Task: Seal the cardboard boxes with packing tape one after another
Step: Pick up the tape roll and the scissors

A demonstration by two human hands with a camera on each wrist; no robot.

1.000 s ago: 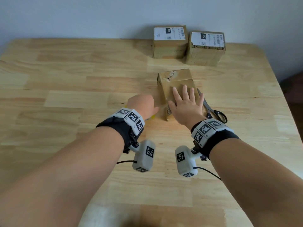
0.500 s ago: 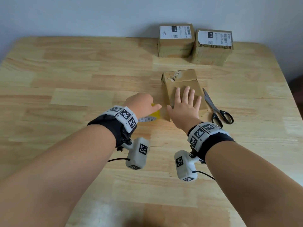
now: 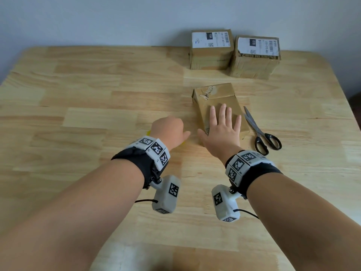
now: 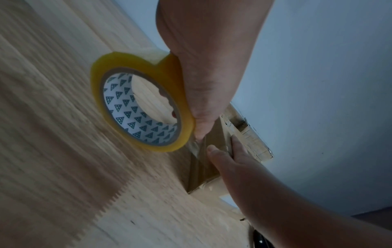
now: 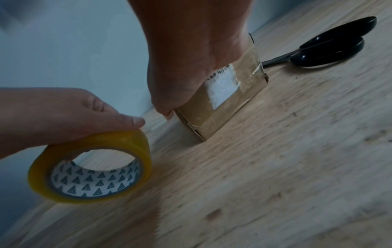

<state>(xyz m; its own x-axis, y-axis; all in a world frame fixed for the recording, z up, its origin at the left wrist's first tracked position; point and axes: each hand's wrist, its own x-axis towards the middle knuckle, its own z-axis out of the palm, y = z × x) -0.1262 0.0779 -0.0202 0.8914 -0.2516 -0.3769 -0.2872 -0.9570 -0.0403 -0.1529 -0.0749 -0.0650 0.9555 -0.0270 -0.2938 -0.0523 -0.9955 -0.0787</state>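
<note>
On the wooden bench (image 3: pixel 97 118), the near cardboard box (image 3: pixel 214 94) lies under the right hand (image 3: pixel 221 132), fingers straight and spread flat on top. Just left, the left hand (image 3: pixel 170 130) curls around the yellow tape roll (image 5: pixel 91 167), held on edge beside the box.

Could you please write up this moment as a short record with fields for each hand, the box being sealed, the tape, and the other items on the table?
left hand: grips the yellow roll of clear packing tape
right hand: lies flat, fingers straight, on the near brown cardboard box
tape strip: runs from roll to box side, seen from left wrist
black-handled scissors: on wooden table, right of box
two labelled cardboard boxes: at far edge, side by side
</note>
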